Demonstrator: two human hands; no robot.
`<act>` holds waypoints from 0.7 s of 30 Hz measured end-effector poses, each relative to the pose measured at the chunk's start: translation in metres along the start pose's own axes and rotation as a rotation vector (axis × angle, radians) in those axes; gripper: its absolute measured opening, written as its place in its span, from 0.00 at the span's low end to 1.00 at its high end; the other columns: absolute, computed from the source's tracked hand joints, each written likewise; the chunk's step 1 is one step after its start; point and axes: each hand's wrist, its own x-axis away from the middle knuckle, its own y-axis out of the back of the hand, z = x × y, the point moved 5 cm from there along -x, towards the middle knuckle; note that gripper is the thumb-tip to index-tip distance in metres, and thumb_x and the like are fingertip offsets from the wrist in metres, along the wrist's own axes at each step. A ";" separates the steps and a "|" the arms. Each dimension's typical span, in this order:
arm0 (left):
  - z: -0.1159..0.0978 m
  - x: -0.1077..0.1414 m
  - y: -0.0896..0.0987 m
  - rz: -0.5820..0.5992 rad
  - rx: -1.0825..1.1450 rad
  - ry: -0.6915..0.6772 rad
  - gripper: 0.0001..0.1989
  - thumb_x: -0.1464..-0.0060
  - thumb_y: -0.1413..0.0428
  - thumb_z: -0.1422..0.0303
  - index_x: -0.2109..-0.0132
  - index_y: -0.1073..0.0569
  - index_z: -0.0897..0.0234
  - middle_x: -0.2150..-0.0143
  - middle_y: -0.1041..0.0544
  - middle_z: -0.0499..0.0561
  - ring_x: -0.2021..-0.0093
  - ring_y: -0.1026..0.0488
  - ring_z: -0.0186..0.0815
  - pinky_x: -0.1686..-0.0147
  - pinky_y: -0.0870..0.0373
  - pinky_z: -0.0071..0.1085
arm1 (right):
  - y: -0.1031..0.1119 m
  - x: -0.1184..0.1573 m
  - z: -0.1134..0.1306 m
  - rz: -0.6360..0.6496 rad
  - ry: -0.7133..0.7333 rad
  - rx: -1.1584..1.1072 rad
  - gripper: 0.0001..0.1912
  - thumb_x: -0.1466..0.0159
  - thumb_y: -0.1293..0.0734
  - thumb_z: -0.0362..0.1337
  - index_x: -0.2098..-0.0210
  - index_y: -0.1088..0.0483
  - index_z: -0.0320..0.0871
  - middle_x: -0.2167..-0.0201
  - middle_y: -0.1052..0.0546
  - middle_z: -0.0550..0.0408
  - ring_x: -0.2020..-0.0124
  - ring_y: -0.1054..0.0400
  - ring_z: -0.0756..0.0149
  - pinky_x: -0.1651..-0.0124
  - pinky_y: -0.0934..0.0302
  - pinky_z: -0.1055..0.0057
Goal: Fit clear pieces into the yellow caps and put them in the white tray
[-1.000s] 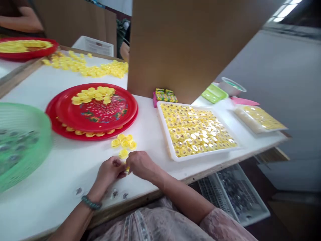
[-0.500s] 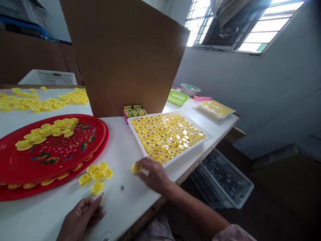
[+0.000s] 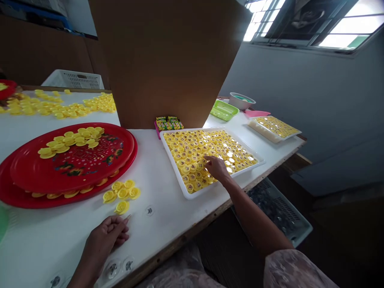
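Note:
My right hand (image 3: 216, 167) is over the white tray (image 3: 183, 188), fingertips bent down among rows of round yellow plastic pieces (image 3: 192, 160) with dark printed centres. Its fingers look pinched, but what lies between them blends into the yellow rows. On the white table my left hand (image 3: 109, 232) rests with its fingers curled and thumb against them, nothing plainly in it. Just beyond its thumb lies a small group of loose yellow pieces (image 3: 122, 207). Clear discs with a dark print lie nearby, one clear disc (image 3: 150, 210) to the right and others by my left wrist.
Stacked red trays (image 3: 18, 176) with more yellow pieces stand at left. A brown board (image 3: 174, 64) rises behind a pink box of small green-yellow packets (image 3: 169, 125). Farther right are a green basket (image 3: 224, 110) and a second filled tray (image 3: 270, 134). A crate (image 3: 295, 224) sits below the table edge.
My right hand has moved from the table, where it held a yellow piece, up and right onto the tray. My left hand stays by the loose pieces. The view has shifted a little.

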 end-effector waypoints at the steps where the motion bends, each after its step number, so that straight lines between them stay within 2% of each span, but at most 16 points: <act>1: 0.001 -0.001 0.000 0.011 0.001 0.008 0.22 0.65 0.37 0.52 0.69 0.33 0.64 0.78 0.26 0.46 0.78 0.30 0.30 0.76 0.32 0.25 | 0.002 0.003 0.003 -0.006 0.016 -0.005 0.19 0.46 0.35 0.26 0.55 0.27 0.41 0.64 0.23 0.50 0.71 0.31 0.67 0.68 0.40 0.73; 5: 0.003 -0.003 0.001 0.066 -0.004 0.011 0.22 0.63 0.38 0.53 0.68 0.34 0.65 0.77 0.26 0.46 0.77 0.29 0.30 0.74 0.31 0.25 | 0.021 0.022 0.021 -0.070 0.084 -0.019 0.21 0.43 0.38 0.25 0.51 0.31 0.40 0.52 0.29 0.45 0.66 0.31 0.65 0.63 0.40 0.70; 9: 0.000 -0.002 0.000 0.077 -0.011 -0.025 0.21 0.61 0.39 0.53 0.68 0.34 0.65 0.77 0.27 0.46 0.77 0.29 0.30 0.75 0.32 0.25 | 0.026 0.059 0.058 -0.080 0.171 -0.090 0.13 0.40 0.37 0.32 0.55 0.30 0.41 0.55 0.30 0.46 0.63 0.33 0.63 0.60 0.39 0.69; 12: -0.003 -0.001 -0.001 0.088 -0.016 -0.066 0.19 0.60 0.39 0.55 0.68 0.34 0.65 0.77 0.27 0.46 0.77 0.29 0.30 0.76 0.33 0.24 | 0.006 0.095 0.102 0.055 0.332 -0.268 0.09 0.38 0.38 0.34 0.59 0.30 0.45 0.61 0.28 0.51 0.67 0.32 0.67 0.65 0.38 0.72; 15: -0.004 0.000 -0.001 0.105 -0.032 -0.093 0.17 0.58 0.40 0.57 0.69 0.34 0.66 0.76 0.27 0.46 0.77 0.29 0.30 0.77 0.34 0.24 | -0.026 0.127 0.150 0.271 0.546 -0.389 0.11 0.37 0.38 0.32 0.55 0.32 0.45 0.61 0.27 0.52 0.61 0.32 0.65 0.59 0.36 0.71; 18: -0.003 0.000 -0.001 0.119 -0.037 -0.125 0.16 0.56 0.41 0.58 0.68 0.33 0.66 0.76 0.27 0.47 0.76 0.28 0.31 0.76 0.33 0.25 | -0.056 0.141 0.183 0.341 0.644 -0.313 0.14 0.37 0.39 0.31 0.51 0.34 0.42 0.56 0.28 0.48 0.55 0.34 0.62 0.53 0.38 0.67; 21: -0.002 -0.001 0.000 0.117 -0.032 -0.141 0.14 0.55 0.42 0.58 0.69 0.33 0.66 0.75 0.26 0.48 0.76 0.28 0.31 0.75 0.33 0.26 | -0.078 0.142 0.197 0.385 0.747 -0.155 0.09 0.37 0.39 0.29 0.58 0.32 0.41 0.56 0.28 0.47 0.56 0.35 0.60 0.55 0.37 0.66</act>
